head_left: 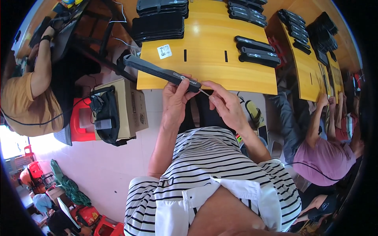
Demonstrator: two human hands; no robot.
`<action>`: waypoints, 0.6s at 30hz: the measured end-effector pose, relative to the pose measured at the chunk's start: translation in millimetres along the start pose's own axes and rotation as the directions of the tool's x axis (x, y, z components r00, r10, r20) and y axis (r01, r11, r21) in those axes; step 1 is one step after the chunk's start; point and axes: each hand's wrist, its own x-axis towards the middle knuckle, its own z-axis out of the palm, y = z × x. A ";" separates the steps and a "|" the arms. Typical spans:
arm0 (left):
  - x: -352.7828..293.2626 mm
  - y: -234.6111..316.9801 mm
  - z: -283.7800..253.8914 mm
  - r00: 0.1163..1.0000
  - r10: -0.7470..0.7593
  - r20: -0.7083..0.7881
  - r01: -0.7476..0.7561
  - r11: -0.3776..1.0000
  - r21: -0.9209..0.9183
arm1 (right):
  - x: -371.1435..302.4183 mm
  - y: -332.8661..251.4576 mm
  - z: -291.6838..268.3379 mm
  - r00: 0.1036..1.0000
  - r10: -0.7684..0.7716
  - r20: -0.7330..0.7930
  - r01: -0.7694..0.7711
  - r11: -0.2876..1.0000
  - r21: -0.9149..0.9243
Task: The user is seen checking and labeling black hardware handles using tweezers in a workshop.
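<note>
One long, flat black-and-grey fabric bundle [159, 73] with pale printing is held up at a slant over the near edge of the yellow wooden table [212, 72], its far end pointing left. The worker's left hand [174, 99] grasps it near its right end, thumb on top and fingers wrapped behind. Close beside, the right hand [229, 105] pinches a thin rod [204, 93] between thumb and bent fingers, and the rod meets the bundle's right end or lies right up against it; I cannot tell which.

On the tabletop, a white label [164, 51] lies to the left, with two dark narrow slots to its right. Black flat pieces [158, 27] are stacked at the far left, and more bundles [260, 56] like the held one lie on the right side.

To the left of the worker's legs, a black bag [109, 114] lies over a cardboard box [138, 105], next to a red plastic stool [80, 122]. Beyond it sits a person in a mustard top [35, 104]. Over to the right, a person in a pink top [325, 161] reaches toward a second yellow table [305, 78].
</note>
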 end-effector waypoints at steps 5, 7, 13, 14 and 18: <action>-1.4 -1.8 0.5 0.999 0.037 -0.003 -0.037 0.999 0.019 | 1.9 5.0 -0.1 0.995 0.089 0.050 -0.095 0.985 0.145; -1.8 -0.8 3.0 0.999 0.036 -0.007 -0.036 0.999 0.017 | 2.1 7.0 -0.9 0.991 0.112 0.073 -0.124 0.975 0.186; -1.9 0.0 4.8 0.998 0.062 -0.029 -0.061 0.997 0.046 | 3.8 7.7 -1.2 0.972 0.186 0.141 -0.225 0.907 0.355; -1.0 -0.6 3.5 0.997 0.079 -0.009 -0.078 0.995 0.060 | 4.5 8.2 -1.2 0.972 0.186 0.141 -0.225 0.907 0.355; -2.0 -3.1 1.9 0.993 0.121 -0.010 -0.119 0.989 0.092 | 5.0 9.6 -0.8 0.968 0.196 0.154 -0.242 0.891 0.383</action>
